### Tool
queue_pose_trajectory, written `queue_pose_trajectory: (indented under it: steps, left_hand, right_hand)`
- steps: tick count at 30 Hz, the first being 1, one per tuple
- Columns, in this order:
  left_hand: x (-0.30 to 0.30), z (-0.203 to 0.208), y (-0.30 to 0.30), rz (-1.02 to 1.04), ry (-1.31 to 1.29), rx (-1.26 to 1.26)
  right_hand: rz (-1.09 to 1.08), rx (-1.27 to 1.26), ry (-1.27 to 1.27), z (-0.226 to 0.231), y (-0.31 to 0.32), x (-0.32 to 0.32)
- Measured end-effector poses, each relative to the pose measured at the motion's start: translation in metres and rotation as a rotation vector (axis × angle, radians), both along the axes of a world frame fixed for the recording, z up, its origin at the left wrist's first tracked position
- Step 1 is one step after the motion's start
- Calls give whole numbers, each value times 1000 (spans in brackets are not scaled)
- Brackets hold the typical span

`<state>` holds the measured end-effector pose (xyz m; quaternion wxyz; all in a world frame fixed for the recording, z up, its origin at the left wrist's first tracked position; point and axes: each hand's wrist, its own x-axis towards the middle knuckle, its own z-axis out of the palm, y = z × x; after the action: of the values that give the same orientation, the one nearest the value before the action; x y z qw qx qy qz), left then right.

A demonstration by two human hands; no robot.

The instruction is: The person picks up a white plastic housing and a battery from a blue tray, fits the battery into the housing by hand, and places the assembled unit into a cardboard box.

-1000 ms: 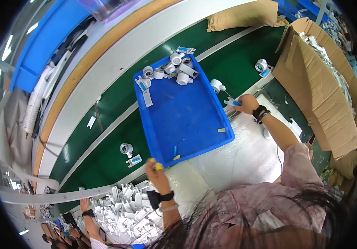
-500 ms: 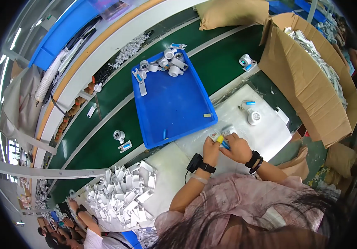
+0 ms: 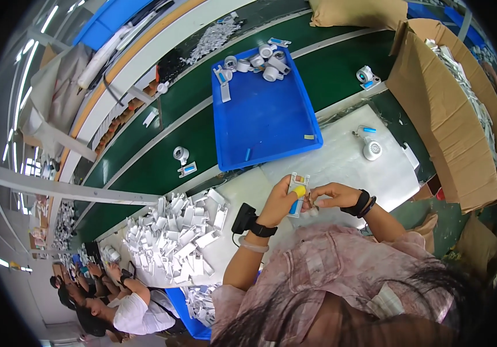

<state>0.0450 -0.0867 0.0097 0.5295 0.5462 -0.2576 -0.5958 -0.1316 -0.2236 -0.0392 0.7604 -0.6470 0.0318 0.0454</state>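
My left hand (image 3: 278, 203) grips a white plastic housing (image 3: 301, 178) holding a blue cylindrical cell (image 3: 293, 209). A yellow cover sits on that thumb, pressed over the housing. Close beside it, my right hand (image 3: 341, 195) has its fingertips curled together at the housing's edge, on something small that I cannot make out. To the right, on the pale work mat (image 3: 396, 182), lies a white round-headed unit (image 3: 372, 150) wired to another blue cell (image 3: 366, 129). A large pile of white plastic housings (image 3: 173, 234) lies to the left of my hands.
Beyond my hands a blue tray (image 3: 266, 121) holds several white round units (image 3: 270, 73) at its far end. More units (image 3: 181, 154) sit on the green conveyor (image 3: 144, 168). An open cardboard box (image 3: 439, 115) of white parts stands right. Co-workers (image 3: 138, 312) sit at far left.
My view has shifted, so the tray and bench appear higher and farther right. My hands have drawn nearer my body, and the housing is now turned upright in my left hand.
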Motion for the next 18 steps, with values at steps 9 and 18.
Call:
queue_pose_trajectory:
  steps: [9,18]
  left_hand:
    - [15,39,43,-173,-404,-11]
    - [-4,51,56,-242,-989,-76]
  right_hand:
    - [-142,370,63,44,12,-4]
    - [49,-171,72,52,24,8]
